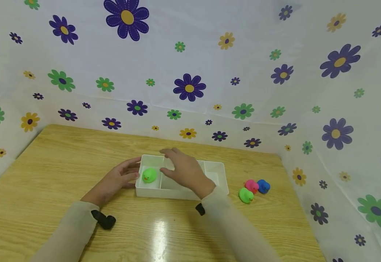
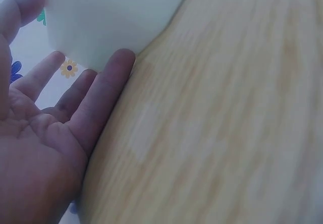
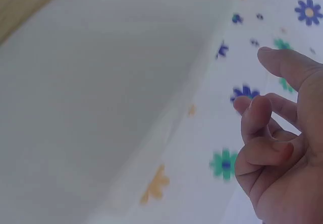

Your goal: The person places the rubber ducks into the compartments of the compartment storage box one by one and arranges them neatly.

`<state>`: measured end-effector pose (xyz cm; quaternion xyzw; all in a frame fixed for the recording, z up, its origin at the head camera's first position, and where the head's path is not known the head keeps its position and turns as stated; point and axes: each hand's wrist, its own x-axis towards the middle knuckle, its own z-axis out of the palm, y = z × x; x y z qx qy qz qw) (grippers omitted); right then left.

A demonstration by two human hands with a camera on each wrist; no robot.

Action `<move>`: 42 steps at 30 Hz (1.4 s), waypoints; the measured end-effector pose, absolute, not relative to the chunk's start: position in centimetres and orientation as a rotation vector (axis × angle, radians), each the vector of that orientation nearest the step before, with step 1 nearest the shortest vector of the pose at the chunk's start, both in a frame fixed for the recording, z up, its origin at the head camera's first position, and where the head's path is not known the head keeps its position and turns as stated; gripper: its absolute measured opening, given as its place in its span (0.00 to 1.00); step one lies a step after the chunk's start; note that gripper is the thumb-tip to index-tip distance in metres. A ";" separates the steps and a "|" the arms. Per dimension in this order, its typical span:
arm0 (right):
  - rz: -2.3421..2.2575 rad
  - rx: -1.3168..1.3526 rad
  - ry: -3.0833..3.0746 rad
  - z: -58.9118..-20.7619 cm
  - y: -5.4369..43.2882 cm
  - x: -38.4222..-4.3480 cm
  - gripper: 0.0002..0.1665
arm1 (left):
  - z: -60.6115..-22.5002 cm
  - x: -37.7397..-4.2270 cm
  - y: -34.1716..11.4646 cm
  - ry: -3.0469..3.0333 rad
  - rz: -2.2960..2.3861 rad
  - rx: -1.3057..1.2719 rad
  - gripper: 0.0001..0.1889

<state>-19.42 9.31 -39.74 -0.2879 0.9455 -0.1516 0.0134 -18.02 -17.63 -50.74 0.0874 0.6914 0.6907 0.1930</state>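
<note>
A white box (image 1: 174,194) with dividers lies lengthwise on the table. In its left compartment sits a light green rubber duck (image 1: 149,175). My left hand (image 1: 120,178) stands at the box's left end, fingers extended; in the left wrist view fingertips touch the box's outer wall (image 2: 111,22). Over the middle compartment hovers my right hand (image 1: 187,171), thumb and fingers spread apart with nothing between them. The right wrist view shows that hand (image 3: 282,153) with loosely bent fingers beside the blurred white box wall (image 3: 101,93). Part of the box's inside is hidden under the right hand.
Right of the box, a pink duck (image 1: 251,186), a blue duck (image 1: 263,186) and another green duck (image 1: 246,195) are grouped close together on the wooden table (image 1: 138,229). A flower-printed white sheet (image 1: 157,62) rises behind the table and along its sides.
</note>
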 end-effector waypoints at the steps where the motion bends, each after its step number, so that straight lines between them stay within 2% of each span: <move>1: -0.499 -0.880 2.961 -39.4 10.5 -19.4 0.34 | -50.8 -18.1 -17.6 1.942 1.935 0.247 0.37; 6: -0.530 -0.703 3.022 -38.1 17.9 -19.5 0.32 | -50.8 -18.2 -17.5 1.945 1.931 0.248 0.37; 13: -0.446 -0.513 3.035 -38.4 28.7 -19.1 0.29 | -50.9 -18.3 -17.5 1.954 1.921 0.242 0.39; 19: -0.396 -0.430 2.956 -39.4 34.4 -18.3 0.27 | -51.0 -18.1 -17.9 1.974 1.910 0.246 0.39; 23: -0.366 -0.395 2.893 -40.3 36.3 -17.6 0.25 | -50.9 -18.1 -17.8 1.972 1.912 0.241 0.39; 30: -0.374 -0.407 2.887 -41.5 37.5 -17.0 0.14 | -50.9 -18.2 -17.6 1.966 1.914 0.223 0.39; 42: -0.371 -0.379 2.872 -42.0 37.2 -17.1 0.12 | -51.1 -18.2 -17.6 1.955 1.925 0.231 0.39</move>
